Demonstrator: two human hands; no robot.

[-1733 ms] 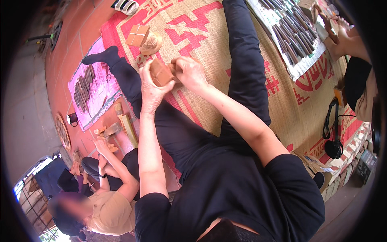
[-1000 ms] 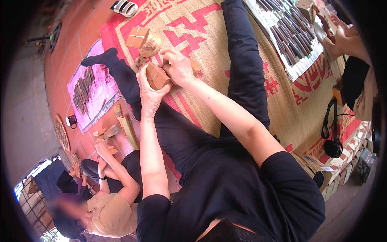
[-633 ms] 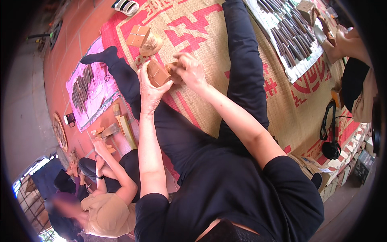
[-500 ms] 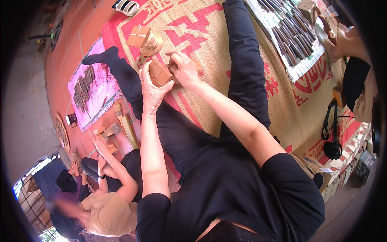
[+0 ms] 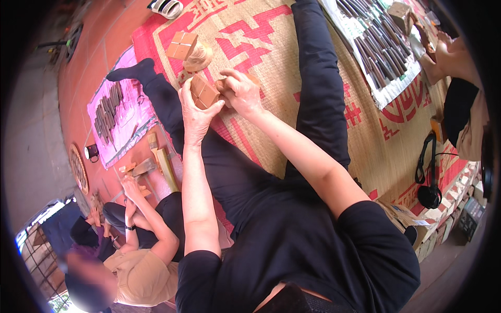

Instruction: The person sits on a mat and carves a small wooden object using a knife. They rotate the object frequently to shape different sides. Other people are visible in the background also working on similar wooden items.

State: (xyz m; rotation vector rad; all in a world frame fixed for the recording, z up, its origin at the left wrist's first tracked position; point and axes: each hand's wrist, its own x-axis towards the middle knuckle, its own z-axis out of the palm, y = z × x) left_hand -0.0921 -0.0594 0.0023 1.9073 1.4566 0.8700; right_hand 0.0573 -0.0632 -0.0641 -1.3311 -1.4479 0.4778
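Note:
My left hand [image 5: 197, 119] is closed round a reddish-brown wooden block [image 5: 204, 93], thumb on its near edge and fingers along its left side. Pale lines cross the block's upper face. Close against its right side, my right hand [image 5: 243, 96] has curled fingers round another brown wooden piece [image 5: 253, 80], mostly hidden beneath the hand. Just beyond, a similar lined block [image 5: 181, 46] sits beside a rounded, pale carved piece of wood [image 5: 199, 57] on the patterned woven mat [image 5: 271, 117].
Carving tools [image 5: 108, 113] lie on a pink cloth [image 5: 126, 78] at left; more tools [image 5: 383, 52] cover a white cloth at far right. A mallet-like wooden tool [image 5: 144, 167], a brush [image 5: 153, 141] and a mug [image 5: 92, 152] stand near a seated co-worker [image 5: 143, 274]. Another person's foot [image 5: 434, 68] shows at right.
My right hand has turned slightly, its fingers bunching closer beside the block. The left hand keeps its hold, with the block tilted a little. The co-worker's hands at left have shifted slightly.

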